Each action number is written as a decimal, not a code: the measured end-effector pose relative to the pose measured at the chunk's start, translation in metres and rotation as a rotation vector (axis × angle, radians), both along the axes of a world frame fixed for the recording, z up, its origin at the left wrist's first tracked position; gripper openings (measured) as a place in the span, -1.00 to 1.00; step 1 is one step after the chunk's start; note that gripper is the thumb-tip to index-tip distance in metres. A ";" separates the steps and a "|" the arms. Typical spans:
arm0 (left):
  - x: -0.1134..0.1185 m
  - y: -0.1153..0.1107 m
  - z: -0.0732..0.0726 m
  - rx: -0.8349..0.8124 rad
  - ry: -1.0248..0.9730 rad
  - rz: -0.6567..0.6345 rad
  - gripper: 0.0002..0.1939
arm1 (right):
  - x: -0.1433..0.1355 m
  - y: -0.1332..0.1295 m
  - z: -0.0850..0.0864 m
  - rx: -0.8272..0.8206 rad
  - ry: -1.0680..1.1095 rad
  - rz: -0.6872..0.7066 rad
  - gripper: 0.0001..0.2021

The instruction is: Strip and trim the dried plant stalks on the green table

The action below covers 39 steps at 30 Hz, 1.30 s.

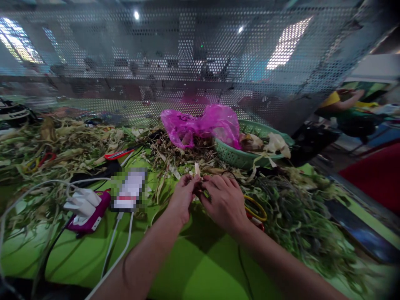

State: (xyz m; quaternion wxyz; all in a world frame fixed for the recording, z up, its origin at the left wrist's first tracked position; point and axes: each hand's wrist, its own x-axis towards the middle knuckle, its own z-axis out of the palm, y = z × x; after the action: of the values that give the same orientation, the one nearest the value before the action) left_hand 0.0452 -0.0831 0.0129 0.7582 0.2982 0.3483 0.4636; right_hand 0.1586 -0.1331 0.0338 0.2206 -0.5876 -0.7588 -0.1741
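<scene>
My left hand (182,199) and my right hand (223,200) meet over the green table (200,266), fingertips almost touching. Both are closed in a pinch. From between my left thumb and finger a short pale strip of dried husk (197,169) sticks up. Whatever my right fingertips grip is small, dark and mostly covered by them. Just right of my right wrist lies a yellow-handled tool (256,209), probably scissors, partly hidden. Ahead of my hands are loose dried plant scraps (175,160).
Beyond stands a green plastic basket (234,155) with a pink plastic bag (200,123) against it. Left are a phone (130,189), a purple power strip (93,214) with cables, and a red cutter (118,154). Green leaf strips (300,212) cover the right. A perforated metal screen (187,54) rises behind.
</scene>
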 end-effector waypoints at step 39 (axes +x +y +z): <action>-0.007 0.011 -0.002 0.187 0.171 0.116 -0.71 | -0.004 -0.005 -0.002 0.028 -0.099 0.306 -0.86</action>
State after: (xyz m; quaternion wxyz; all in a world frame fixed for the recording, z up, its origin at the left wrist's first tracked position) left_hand 0.0382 -0.0720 0.0105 0.6666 0.3855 0.3838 0.5097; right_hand 0.1543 -0.1378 0.0318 0.2150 -0.4529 -0.8469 -0.1775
